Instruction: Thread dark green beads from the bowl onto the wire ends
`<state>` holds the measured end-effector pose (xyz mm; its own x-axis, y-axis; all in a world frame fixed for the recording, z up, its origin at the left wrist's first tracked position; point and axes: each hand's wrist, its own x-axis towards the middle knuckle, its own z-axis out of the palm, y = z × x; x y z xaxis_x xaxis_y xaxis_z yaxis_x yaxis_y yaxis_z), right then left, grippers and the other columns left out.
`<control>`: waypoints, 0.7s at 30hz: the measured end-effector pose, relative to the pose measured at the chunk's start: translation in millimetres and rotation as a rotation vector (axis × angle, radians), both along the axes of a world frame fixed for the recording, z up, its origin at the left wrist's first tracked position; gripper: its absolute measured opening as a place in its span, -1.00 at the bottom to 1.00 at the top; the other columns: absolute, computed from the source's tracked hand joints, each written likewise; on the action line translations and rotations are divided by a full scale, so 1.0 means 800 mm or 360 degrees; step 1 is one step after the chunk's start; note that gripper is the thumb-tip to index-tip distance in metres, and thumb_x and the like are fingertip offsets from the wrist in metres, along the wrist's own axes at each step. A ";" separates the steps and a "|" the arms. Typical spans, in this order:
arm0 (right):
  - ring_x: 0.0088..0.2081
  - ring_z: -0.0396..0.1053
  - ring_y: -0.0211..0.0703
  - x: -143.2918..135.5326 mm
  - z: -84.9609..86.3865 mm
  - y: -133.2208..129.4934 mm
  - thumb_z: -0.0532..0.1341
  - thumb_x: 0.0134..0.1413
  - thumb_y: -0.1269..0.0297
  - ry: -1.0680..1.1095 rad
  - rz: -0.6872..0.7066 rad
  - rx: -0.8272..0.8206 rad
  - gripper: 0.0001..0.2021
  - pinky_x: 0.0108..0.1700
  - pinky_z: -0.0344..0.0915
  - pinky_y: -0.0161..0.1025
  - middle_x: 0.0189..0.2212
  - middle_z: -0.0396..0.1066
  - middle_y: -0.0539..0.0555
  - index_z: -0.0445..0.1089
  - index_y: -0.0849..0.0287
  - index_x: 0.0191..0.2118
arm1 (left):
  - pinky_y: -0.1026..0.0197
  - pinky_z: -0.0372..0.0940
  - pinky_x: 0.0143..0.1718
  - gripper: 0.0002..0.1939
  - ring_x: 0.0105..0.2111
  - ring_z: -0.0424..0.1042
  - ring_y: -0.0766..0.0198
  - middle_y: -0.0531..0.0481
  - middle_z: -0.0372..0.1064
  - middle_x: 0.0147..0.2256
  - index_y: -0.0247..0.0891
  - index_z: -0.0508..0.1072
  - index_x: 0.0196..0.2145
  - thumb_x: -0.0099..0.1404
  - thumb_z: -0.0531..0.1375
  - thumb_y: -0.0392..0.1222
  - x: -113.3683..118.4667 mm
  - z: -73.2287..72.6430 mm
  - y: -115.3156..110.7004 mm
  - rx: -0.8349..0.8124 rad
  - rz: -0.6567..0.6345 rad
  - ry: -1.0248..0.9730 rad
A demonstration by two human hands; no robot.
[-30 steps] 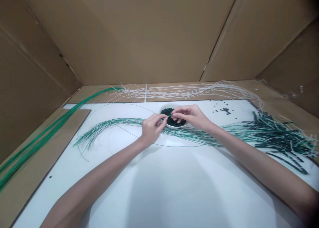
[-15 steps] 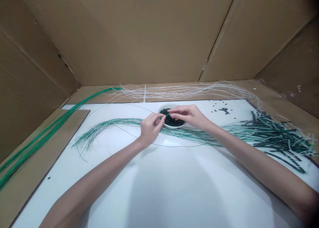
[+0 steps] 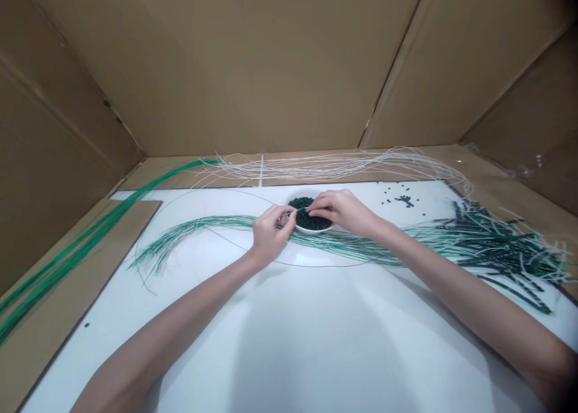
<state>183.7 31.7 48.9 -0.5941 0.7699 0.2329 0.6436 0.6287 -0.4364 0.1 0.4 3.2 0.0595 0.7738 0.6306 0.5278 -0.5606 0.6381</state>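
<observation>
Reaching forearms point(image 3: 194, 304): slanting in from lower left and lower right.
Left hand point(image 3: 268, 237): mid-frame, wrist cocked upward, thumb and forefinger pinching a thin strand point(image 3: 301, 209).
Right hand point(image 3: 342, 211): just right, knuckles up, fingers bunched narrow at the strand; whether they grip it, I cannot tell.
White bowl point(image 3: 300, 194): centre, under the fingertips, dark beads point(image 3: 311, 223) inside.
White wires point(image 3: 316, 166): beyond, above centre.

A thin wire point(image 3: 301, 209) stretches nearly level over a round white bowl point(image 3: 312, 231). Small dark beads point(image 3: 315, 221) lie heaped inside the upright bowl.
</observation>
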 end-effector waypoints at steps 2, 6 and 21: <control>-0.30 0.40 -0.16 0.004 -0.002 -0.002 0.10 0.04 0.27 0.0229 -0.0048 -0.0106 -0.78 -0.21 0.25 -0.28 -0.32 0.49 0.05 0.49 0.14 -0.29 | 0.41 0.10 -0.52 -0.87 -0.62 0.14 0.48 0.12 0.20 -0.60 -0.29 0.42 -0.41 0.18 0.12 -0.20 0.000 0.000 0.000 -0.0034 0.0008 -0.0017; -0.27 0.41 -0.12 0.007 -0.008 -0.005 0.16 -0.03 0.20 0.0615 -0.0127 -0.0317 -0.77 -0.18 0.28 -0.24 -0.31 0.49 0.06 0.49 0.17 -0.29 | 0.42 0.07 -0.57 -0.87 -0.66 0.09 0.50 0.16 0.17 -0.64 -0.30 0.39 -0.42 0.17 0.13 -0.18 0.001 -0.001 0.000 -0.0061 0.0019 -0.0060; -0.34 0.39 -0.12 0.007 -0.018 -0.003 0.26 -0.18 0.12 0.0866 -0.0149 -0.0395 -0.74 -0.25 0.27 -0.22 -0.39 0.49 0.09 0.51 0.18 -0.36 | 0.43 0.10 -0.56 -0.86 -0.60 0.18 0.48 0.07 0.31 -0.54 -0.29 0.39 -0.44 0.19 0.10 -0.19 0.001 0.002 -0.003 0.0017 -0.0099 -0.0013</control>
